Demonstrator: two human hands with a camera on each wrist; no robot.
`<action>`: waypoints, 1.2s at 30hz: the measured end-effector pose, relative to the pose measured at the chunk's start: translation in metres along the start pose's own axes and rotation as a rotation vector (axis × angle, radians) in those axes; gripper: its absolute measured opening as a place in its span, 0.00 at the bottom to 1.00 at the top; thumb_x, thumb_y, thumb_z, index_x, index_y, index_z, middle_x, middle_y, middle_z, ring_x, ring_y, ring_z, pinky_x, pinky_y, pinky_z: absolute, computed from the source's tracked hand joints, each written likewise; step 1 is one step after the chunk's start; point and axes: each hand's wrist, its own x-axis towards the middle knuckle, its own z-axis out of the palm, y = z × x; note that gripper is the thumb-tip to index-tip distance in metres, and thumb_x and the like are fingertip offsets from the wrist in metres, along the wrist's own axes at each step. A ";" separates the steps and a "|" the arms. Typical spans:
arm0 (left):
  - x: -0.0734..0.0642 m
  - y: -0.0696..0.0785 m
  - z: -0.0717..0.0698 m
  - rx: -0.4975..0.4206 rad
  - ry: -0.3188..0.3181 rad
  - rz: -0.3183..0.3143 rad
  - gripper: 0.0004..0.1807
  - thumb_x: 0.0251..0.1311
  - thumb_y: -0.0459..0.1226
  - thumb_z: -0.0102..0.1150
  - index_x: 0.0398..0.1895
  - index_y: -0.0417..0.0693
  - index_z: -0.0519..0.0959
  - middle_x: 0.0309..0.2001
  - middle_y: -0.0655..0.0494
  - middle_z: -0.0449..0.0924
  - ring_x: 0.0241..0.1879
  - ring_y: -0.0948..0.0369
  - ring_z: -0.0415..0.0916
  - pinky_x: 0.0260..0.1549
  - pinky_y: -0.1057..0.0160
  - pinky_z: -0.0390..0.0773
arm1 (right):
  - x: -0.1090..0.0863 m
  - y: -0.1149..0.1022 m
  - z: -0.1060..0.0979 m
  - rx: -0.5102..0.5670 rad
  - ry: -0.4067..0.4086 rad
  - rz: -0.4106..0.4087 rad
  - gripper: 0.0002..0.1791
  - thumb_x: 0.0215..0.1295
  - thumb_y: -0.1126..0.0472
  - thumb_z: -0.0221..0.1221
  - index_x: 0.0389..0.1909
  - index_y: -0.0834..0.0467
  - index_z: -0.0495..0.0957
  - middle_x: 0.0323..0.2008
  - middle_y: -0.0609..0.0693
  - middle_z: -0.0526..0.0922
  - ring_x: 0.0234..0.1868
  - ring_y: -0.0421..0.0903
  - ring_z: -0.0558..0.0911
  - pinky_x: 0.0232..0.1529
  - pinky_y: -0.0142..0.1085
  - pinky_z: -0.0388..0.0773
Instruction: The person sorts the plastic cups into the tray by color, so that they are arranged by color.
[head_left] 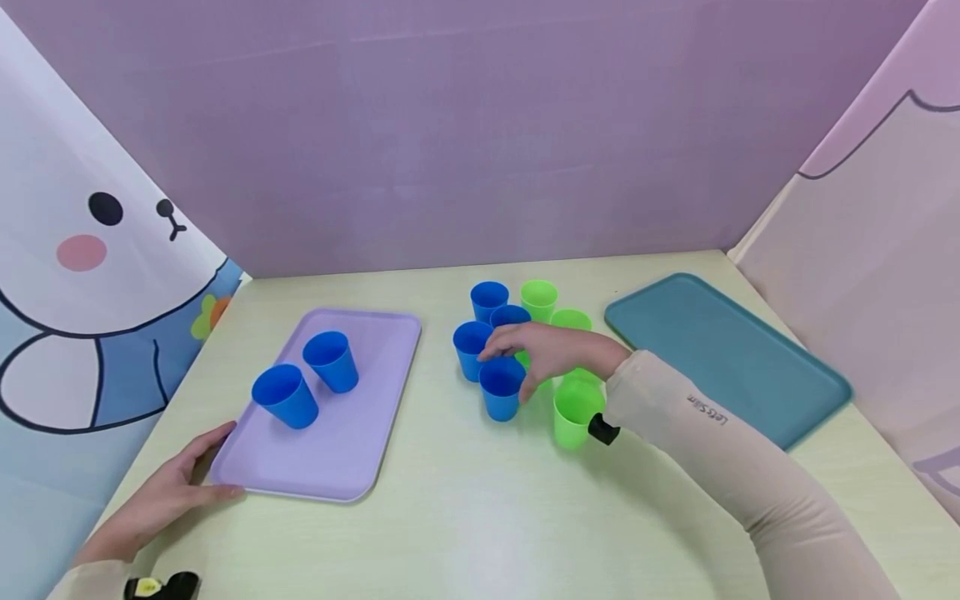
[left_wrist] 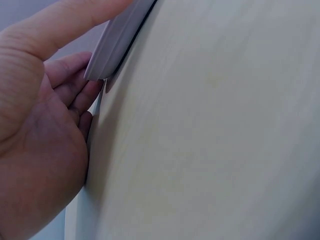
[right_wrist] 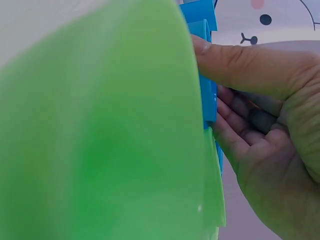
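Midway between the counter's [head_left: 480, 525] side edges, the right hand [head_left: 551, 346] arches around a blue cup [head_left: 501, 403], grip unclear; a brushing wrist could topple the green cup [head_left: 572, 423]. Loosely spread, the left hand [head_left: 167, 493] touches the tray [head_left: 345, 454].

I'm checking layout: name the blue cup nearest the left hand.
The front-left blue cup on the purple tray; the second cup there sits farther back and right, and the other blue cups stand off the tray.

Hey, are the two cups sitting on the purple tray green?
No, the head view shows that the near cup and far cup on the purple tray are both blue.
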 end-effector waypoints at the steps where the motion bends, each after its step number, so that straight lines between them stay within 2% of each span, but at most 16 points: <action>1: 0.000 0.000 0.000 0.000 -0.001 -0.001 0.56 0.59 0.38 0.70 0.78 0.33 0.39 0.74 0.24 0.38 0.70 0.26 0.37 0.59 0.24 0.49 | 0.000 0.000 0.000 -0.011 -0.004 0.004 0.40 0.50 0.66 0.76 0.67 0.58 0.73 0.67 0.53 0.69 0.68 0.53 0.69 0.67 0.46 0.69; 4: 0.001 0.000 0.000 -0.002 0.001 -0.005 0.56 0.59 0.37 0.70 0.78 0.33 0.39 0.74 0.24 0.38 0.70 0.25 0.36 0.59 0.23 0.49 | 0.002 0.000 0.000 -0.032 -0.007 -0.001 0.40 0.49 0.65 0.76 0.66 0.58 0.73 0.67 0.53 0.70 0.67 0.52 0.69 0.66 0.45 0.70; 6: 0.001 -0.001 -0.001 0.004 0.001 -0.001 0.56 0.59 0.37 0.69 0.78 0.34 0.39 0.74 0.24 0.38 0.70 0.26 0.37 0.64 0.30 0.53 | 0.003 0.000 0.000 -0.038 -0.006 -0.011 0.40 0.49 0.65 0.76 0.66 0.58 0.74 0.65 0.53 0.71 0.66 0.52 0.70 0.66 0.45 0.71; 8: 0.000 -0.001 -0.001 0.017 0.003 0.003 0.55 0.59 0.38 0.69 0.78 0.35 0.40 0.75 0.25 0.39 0.70 0.27 0.38 0.69 0.47 0.60 | 0.003 0.000 0.000 -0.034 -0.007 -0.017 0.40 0.49 0.65 0.76 0.66 0.58 0.74 0.65 0.53 0.71 0.66 0.53 0.70 0.66 0.46 0.71; 10: 0.000 -0.002 -0.002 0.012 0.003 0.018 0.55 0.60 0.37 0.68 0.78 0.34 0.40 0.74 0.25 0.39 0.70 0.26 0.38 0.68 0.48 0.61 | 0.004 0.000 0.000 -0.029 -0.009 -0.020 0.39 0.50 0.65 0.76 0.66 0.58 0.74 0.65 0.53 0.71 0.66 0.53 0.70 0.66 0.47 0.71; 11: 0.000 -0.002 -0.002 0.020 0.004 0.016 0.54 0.60 0.37 0.68 0.78 0.35 0.40 0.75 0.25 0.39 0.70 0.27 0.39 0.67 0.56 0.63 | 0.004 0.000 0.000 -0.028 -0.010 -0.017 0.39 0.50 0.65 0.76 0.66 0.58 0.74 0.64 0.53 0.71 0.66 0.53 0.70 0.66 0.47 0.71; 13: 0.000 -0.002 -0.002 0.028 0.005 0.013 0.55 0.60 0.38 0.69 0.78 0.35 0.40 0.75 0.26 0.40 0.70 0.27 0.40 0.65 0.56 0.65 | 0.005 -0.001 0.000 -0.027 -0.012 -0.013 0.38 0.50 0.65 0.76 0.66 0.58 0.75 0.64 0.53 0.71 0.65 0.52 0.71 0.66 0.47 0.71; 14: 0.000 -0.002 -0.002 0.028 0.004 0.014 0.55 0.60 0.38 0.69 0.78 0.35 0.40 0.75 0.25 0.40 0.70 0.27 0.40 0.65 0.49 0.64 | 0.006 -0.001 0.000 -0.026 -0.011 -0.015 0.38 0.50 0.65 0.76 0.65 0.57 0.75 0.64 0.52 0.72 0.65 0.52 0.71 0.66 0.46 0.71; 17: 0.000 -0.001 -0.001 0.040 0.008 0.002 0.55 0.59 0.38 0.69 0.79 0.36 0.40 0.75 0.26 0.41 0.70 0.28 0.41 0.64 0.48 0.64 | 0.007 -0.002 0.000 -0.016 -0.005 -0.027 0.37 0.50 0.65 0.76 0.64 0.58 0.76 0.63 0.52 0.72 0.64 0.52 0.71 0.66 0.43 0.71; 19: 0.000 -0.002 -0.001 0.012 0.006 0.015 0.55 0.60 0.37 0.69 0.78 0.35 0.40 0.75 0.25 0.39 0.70 0.27 0.39 0.63 0.34 0.55 | 0.007 -0.003 0.000 -0.001 -0.002 -0.035 0.37 0.50 0.65 0.76 0.64 0.58 0.76 0.62 0.52 0.72 0.64 0.51 0.71 0.66 0.42 0.71; 22: 0.000 -0.002 0.000 -0.002 0.006 0.012 0.55 0.60 0.36 0.69 0.78 0.35 0.39 0.74 0.25 0.39 0.70 0.26 0.38 0.60 0.25 0.50 | 0.007 -0.005 -0.001 0.028 0.002 -0.045 0.36 0.50 0.66 0.76 0.64 0.60 0.76 0.61 0.52 0.73 0.65 0.51 0.71 0.67 0.42 0.70; 27: 0.001 -0.001 0.000 0.018 0.004 0.002 0.56 0.58 0.37 0.70 0.78 0.34 0.40 0.74 0.24 0.40 0.70 0.26 0.40 0.59 0.28 0.52 | 0.006 -0.007 -0.003 0.058 0.016 -0.059 0.36 0.49 0.67 0.76 0.63 0.61 0.76 0.61 0.53 0.73 0.65 0.52 0.71 0.67 0.42 0.69; 29: 0.002 -0.001 -0.001 0.039 0.002 -0.004 0.56 0.58 0.39 0.70 0.78 0.34 0.40 0.74 0.25 0.41 0.70 0.27 0.41 0.61 0.35 0.58 | 0.006 -0.008 -0.005 0.068 0.021 -0.064 0.36 0.50 0.67 0.76 0.63 0.61 0.77 0.61 0.53 0.73 0.65 0.52 0.71 0.67 0.41 0.69; 32: 0.002 -0.001 -0.001 0.050 0.000 -0.002 0.56 0.59 0.39 0.70 0.78 0.35 0.41 0.75 0.26 0.41 0.70 0.27 0.42 0.61 0.61 0.69 | 0.005 -0.011 -0.007 0.094 0.029 -0.069 0.35 0.50 0.67 0.76 0.62 0.62 0.77 0.60 0.54 0.73 0.65 0.52 0.71 0.67 0.41 0.69; 34: 0.001 -0.002 -0.001 0.045 -0.001 -0.002 0.56 0.59 0.40 0.70 0.78 0.36 0.41 0.75 0.26 0.41 0.70 0.27 0.42 0.53 0.78 0.68 | 0.006 -0.014 -0.009 0.111 0.036 -0.069 0.35 0.50 0.66 0.76 0.62 0.62 0.77 0.60 0.54 0.73 0.65 0.51 0.71 0.67 0.40 0.69; 36: 0.002 -0.002 -0.001 0.038 -0.001 -0.004 0.56 0.58 0.40 0.70 0.79 0.36 0.40 0.75 0.26 0.41 0.70 0.28 0.42 0.48 0.84 0.64 | 0.006 -0.017 -0.011 0.124 0.044 -0.067 0.34 0.50 0.66 0.76 0.61 0.62 0.77 0.60 0.53 0.73 0.65 0.51 0.71 0.67 0.40 0.69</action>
